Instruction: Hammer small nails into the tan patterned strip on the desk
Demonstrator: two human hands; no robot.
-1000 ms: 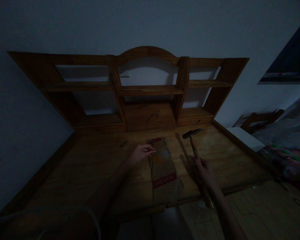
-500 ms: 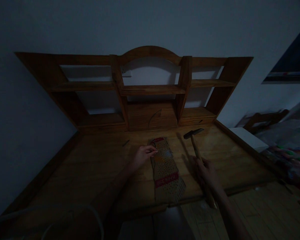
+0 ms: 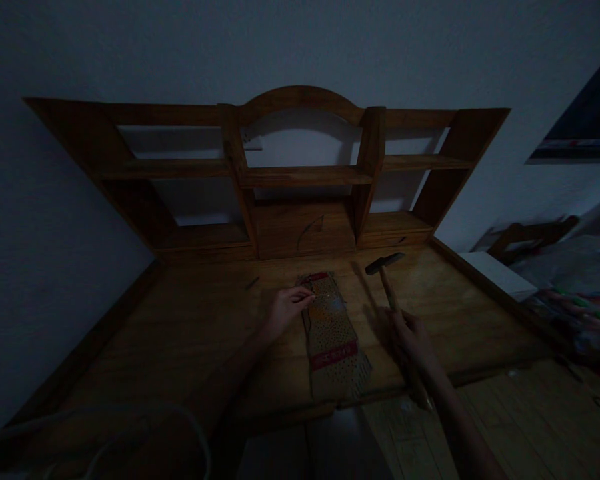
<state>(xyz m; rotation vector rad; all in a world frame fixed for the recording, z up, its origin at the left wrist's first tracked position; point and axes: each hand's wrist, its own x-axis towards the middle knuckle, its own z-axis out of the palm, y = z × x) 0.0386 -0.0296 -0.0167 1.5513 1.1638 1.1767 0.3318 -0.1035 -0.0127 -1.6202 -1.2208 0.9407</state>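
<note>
In the head view a hammer point(image 3: 387, 283) with a wooden handle is gripped by my right hand point(image 3: 411, 335), its dark metal head raised over the desk. My left hand point(image 3: 287, 308) is closed in a pinch at the upper left edge of a cardboard piece point(image 3: 333, 327). Whatever its fingertips hold is too small and dark to make out. The cardboard lies flat, dotted with many small dark marks, with a red printed band near each end. Its lower right corner looks frayed.
A short dark stick-like object point(image 3: 253, 283) lies on the wooden desk point(image 3: 195, 320). Behind stands a wooden shelf unit point(image 3: 305, 177) against the wall. A raised wooden rim point(image 3: 485, 290) runs along the right, with a white surface point(image 3: 497, 273) beyond it. A pale cable point(image 3: 180, 408) curves at lower left.
The hammer and my right hand have shifted very slightly. My left hand stays pinched by the cardboard, its fingertips a little farther up. The whole view has tilted a little.
</note>
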